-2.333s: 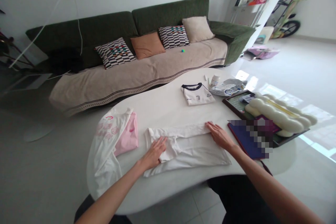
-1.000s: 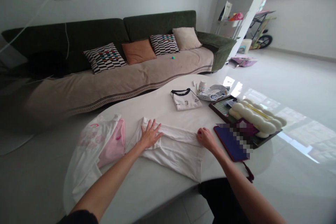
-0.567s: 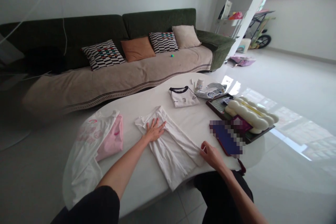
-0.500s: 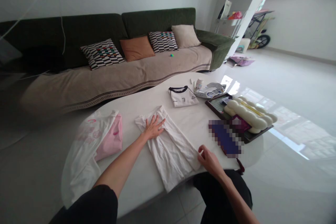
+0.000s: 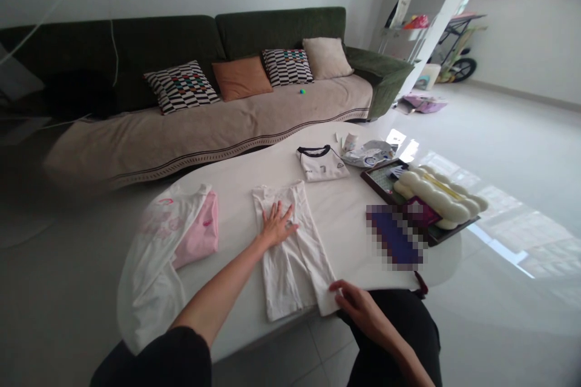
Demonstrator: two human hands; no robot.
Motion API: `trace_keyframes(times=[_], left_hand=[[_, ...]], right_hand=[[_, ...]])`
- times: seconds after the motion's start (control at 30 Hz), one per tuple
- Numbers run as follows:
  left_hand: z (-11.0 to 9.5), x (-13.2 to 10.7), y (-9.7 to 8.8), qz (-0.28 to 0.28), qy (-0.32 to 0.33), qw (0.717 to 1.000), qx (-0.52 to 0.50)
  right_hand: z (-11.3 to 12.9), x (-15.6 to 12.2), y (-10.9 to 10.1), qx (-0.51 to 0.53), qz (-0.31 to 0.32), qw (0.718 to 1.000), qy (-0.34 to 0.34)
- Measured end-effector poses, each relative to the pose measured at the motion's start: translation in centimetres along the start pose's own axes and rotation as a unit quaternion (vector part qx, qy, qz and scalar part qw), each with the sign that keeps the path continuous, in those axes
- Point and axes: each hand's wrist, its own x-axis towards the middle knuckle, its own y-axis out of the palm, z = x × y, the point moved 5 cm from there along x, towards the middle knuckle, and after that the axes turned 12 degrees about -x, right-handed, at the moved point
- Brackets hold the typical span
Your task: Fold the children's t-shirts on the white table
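White folded garment (image 5: pixel 290 278), long and narrow, lying lengthwise on the white counter (image 5: pixel 349 236), directly under the left hand (image 5: pixel 276 227), which is spread flat and pressed on its middle. Right hand (image 5: pixel 358 308) curled at its near corner (pinching or only touching, cannot tell). Just left of the left hand: pink folded shirt (image 5: pixel 204 233). Beyond both hands: navy-collared white jersey (image 5: pixel 320 163).

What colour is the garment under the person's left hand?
The folded garment under the left hand is plain white, shown best in the head view.
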Motion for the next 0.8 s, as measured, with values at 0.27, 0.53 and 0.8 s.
trace_keyframes(times=[0.27, 0.53, 0.8], left_hand=[[-0.1, -17.9, 7.0, 0.13, 0.087, 0.985, 0.072], [0.5, -20.8, 7.1, 0.046, 0.155, 0.983, 0.089], [-0.1, -13.6, -3.3, 0.29, 0.058, 0.877, -0.377]], right_hand=[[0.7, 0.1, -0.7, -0.255, 0.014, 0.949, -0.183], [1.4, 0.4, 0.6, -0.232, 0.122, 0.911, -0.319], [5.1, 8.6, -5.5, 0.099, 0.242, 0.958, -0.12]])
